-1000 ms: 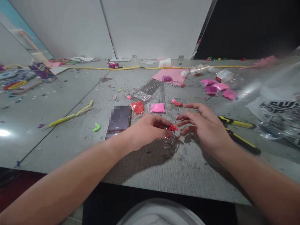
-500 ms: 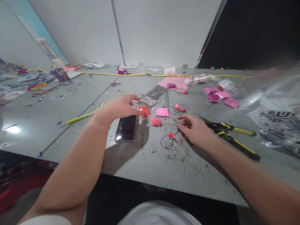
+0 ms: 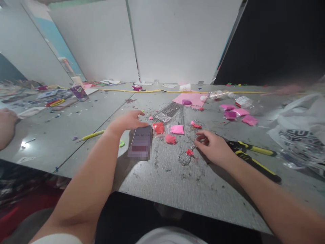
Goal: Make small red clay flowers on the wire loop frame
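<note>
My left hand (image 3: 128, 121) is open, fingers stretched out, with its thumb at the top edge of a phone (image 3: 139, 140) whose screen is lit. Beside the phone lie a bag of red clay (image 3: 158, 127), a bag of pink clay (image 3: 177, 129) and a coral clay lump (image 3: 170, 139). My right hand (image 3: 212, 147) is curled, its thumb and fingers at the stem of a small oval wire frame (image 3: 185, 158) with a red clay piece (image 3: 189, 152) on it. The exact grip is partly hidden. A second wire frame (image 3: 196, 124) with red clay lies beyond.
Black-and-yellow pliers (image 3: 254, 149) lie right of my right hand. Farther right are a plastic bag (image 3: 298, 128), pink packets (image 3: 241, 112) and a bottle (image 3: 243, 101). Thin wires (image 3: 169, 110) and pink paper (image 3: 194, 98) lie behind. Another person's hand (image 3: 7, 125) is at the left.
My left hand has drawn back left from the bag of red clay to the phone's top edge. The phone's dark screen is now lit. My right hand has shifted slightly with the wire frame.
</note>
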`<state>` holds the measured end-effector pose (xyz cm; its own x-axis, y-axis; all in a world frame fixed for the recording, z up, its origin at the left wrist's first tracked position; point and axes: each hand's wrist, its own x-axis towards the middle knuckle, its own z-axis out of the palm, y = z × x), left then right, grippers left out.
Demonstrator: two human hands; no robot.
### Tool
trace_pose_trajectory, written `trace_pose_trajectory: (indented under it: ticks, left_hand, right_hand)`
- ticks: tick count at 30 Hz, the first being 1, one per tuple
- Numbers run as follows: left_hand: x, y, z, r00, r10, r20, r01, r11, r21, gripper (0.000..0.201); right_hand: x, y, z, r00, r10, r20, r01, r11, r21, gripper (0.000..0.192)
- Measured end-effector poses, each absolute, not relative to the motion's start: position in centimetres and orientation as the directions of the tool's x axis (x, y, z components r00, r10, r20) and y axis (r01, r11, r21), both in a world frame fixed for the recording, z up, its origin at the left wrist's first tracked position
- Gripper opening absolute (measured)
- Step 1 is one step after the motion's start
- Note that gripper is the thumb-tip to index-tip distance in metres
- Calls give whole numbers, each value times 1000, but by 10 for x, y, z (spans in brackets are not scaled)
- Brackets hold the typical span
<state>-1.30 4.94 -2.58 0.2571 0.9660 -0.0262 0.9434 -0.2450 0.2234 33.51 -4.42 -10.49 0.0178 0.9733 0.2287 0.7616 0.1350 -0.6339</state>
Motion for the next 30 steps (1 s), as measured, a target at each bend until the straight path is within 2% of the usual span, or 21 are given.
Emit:
trace_pose_trajectory:
  ticks: [3, 7, 9, 13, 18, 20, 22, 24, 26, 30]
  left_hand:
    - [17, 35, -31, 424, 897, 127, 869, -442, 225, 50]
    - [59, 5, -48, 697, 709, 109, 686, -703, 187, 31]
    - [73, -6, -58, 716, 689, 109, 667, -722, 182, 24]
    - [85, -10, -72, 653, 736, 176, 698, -676, 238, 21]
    - [98, -16, -73, 554, 798, 236, 659, -594, 462, 16]
    - [104, -22, -72, 546, 815, 195, 586, -538, 606, 25]
    - [109, -27, -72, 574, 814, 91, 432, -395, 811, 30]
    - [110, -29, -71, 616, 788, -3, 281, -216, 935, 30]
    - [108, -29, -70, 635, 771, -48, 217, -119, 969, 30]
    - [106, -30, -66, 608, 790, -79, 186, -45, 982, 31]
  right_hand:
    - [337, -43, -104, 3, 966, 258, 777, 160, -609, 27]
    - [338, -42, -102, -43, 955, 294, 778, 216, -590, 17]
    - [338, -43, -102, -65, 949, 309, 771, 244, -588, 15]
    - [336, -44, -100, -95, 933, 348, 752, 296, -588, 13]
    - [327, -58, -88, -171, 886, 431, 698, 418, -581, 19]
    - [322, -66, -82, -231, 856, 463, 667, 485, -565, 24]
    - [319, -73, -77, -303, 820, 485, 634, 554, -540, 22]
    - [318, -76, -75, -337, 793, 508, 617, 593, -517, 19]
    - [318, -77, -75, -340, 781, 524, 617, 606, -502, 16]
    - [320, -76, -77, -340, 783, 521, 619, 603, -503, 17]
